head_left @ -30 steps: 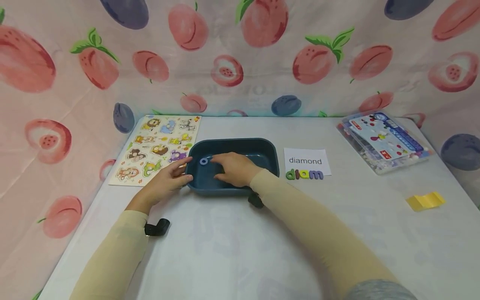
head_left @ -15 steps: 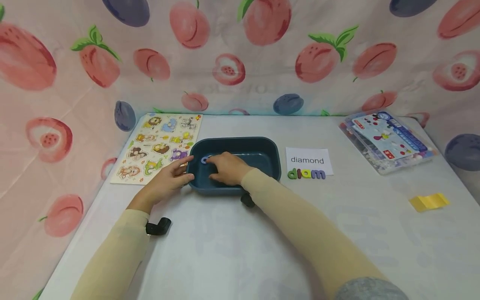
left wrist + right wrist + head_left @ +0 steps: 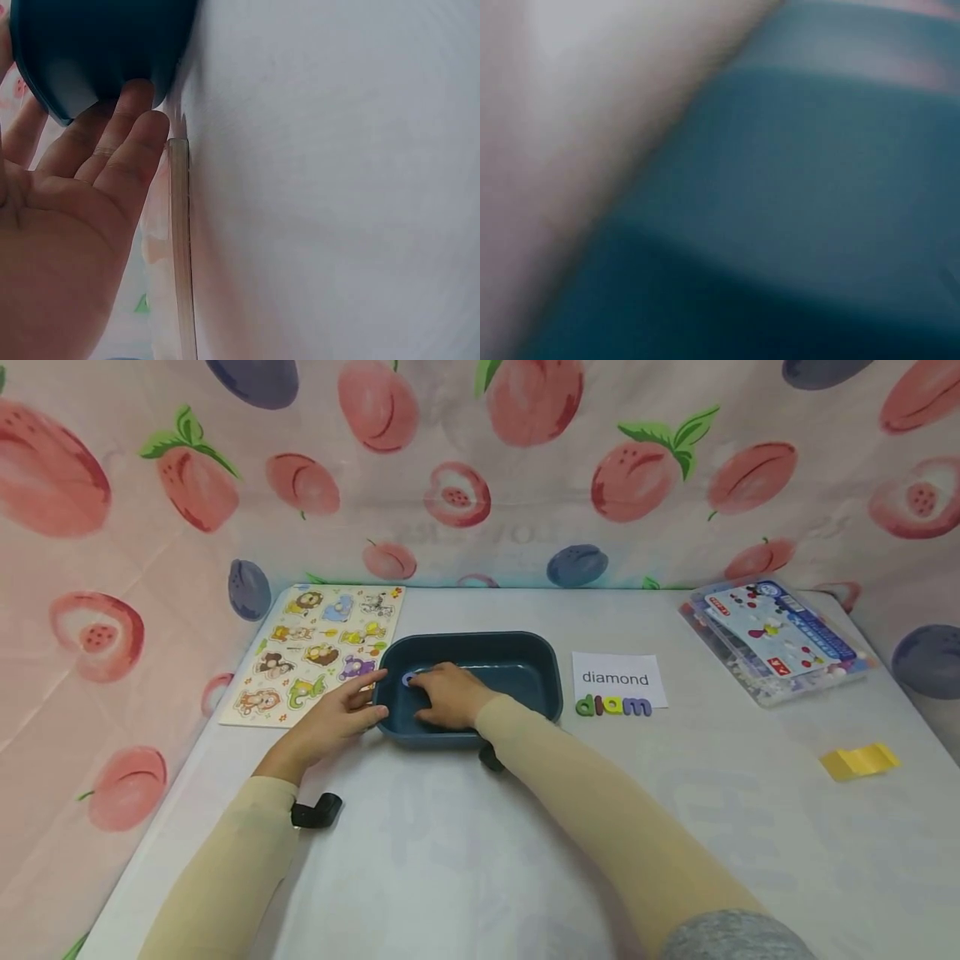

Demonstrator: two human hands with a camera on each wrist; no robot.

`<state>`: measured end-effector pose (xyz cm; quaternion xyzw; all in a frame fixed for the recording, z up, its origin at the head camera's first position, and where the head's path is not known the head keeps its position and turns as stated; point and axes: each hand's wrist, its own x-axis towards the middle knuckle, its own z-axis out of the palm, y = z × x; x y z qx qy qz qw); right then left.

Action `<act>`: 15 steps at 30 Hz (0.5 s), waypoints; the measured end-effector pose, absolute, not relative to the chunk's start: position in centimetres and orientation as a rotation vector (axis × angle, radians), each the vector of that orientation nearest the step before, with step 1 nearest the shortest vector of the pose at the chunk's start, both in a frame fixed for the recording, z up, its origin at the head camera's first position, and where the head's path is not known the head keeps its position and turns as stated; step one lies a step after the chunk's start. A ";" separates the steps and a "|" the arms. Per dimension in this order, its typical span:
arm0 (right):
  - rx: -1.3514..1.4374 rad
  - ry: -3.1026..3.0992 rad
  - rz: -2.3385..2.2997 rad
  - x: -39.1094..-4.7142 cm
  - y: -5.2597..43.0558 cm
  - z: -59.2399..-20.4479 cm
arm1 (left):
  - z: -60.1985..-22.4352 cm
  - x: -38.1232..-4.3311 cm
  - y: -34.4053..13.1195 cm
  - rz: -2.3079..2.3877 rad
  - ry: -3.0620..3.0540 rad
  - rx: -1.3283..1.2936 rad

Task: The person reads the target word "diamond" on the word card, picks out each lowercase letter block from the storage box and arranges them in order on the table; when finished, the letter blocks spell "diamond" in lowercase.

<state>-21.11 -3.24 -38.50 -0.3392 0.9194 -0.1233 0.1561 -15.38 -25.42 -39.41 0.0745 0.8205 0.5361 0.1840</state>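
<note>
The right hand, thumb and forefinger parted, gripping nothing visible, reaches to a blue ring inside the tray. The left hand, fingers loosely extended, touches the tray's left end, near an animal board. Coloured letters overlap a card rightward.

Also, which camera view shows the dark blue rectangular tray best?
The head view, because nearly the whole dark blue rectangular tray is visible. The left wrist view shows one outer end; the right wrist view, only blurred blue surfaces.
</note>
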 end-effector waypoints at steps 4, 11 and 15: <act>-0.969 2.642 -0.368 -21.2 -3.2 -38.7 | -39.4 -15.4 -25.3 1.519 2.308 0.209; -0.988 2.629 -0.371 -21.2 -3.1 -38.7 | -39.2 -15.3 -25.2 1.518 2.309 0.215; -1.003 2.644 -0.423 -21.2 -3.0 -38.7 | -39.2 -15.2 -25.2 1.515 2.309 0.203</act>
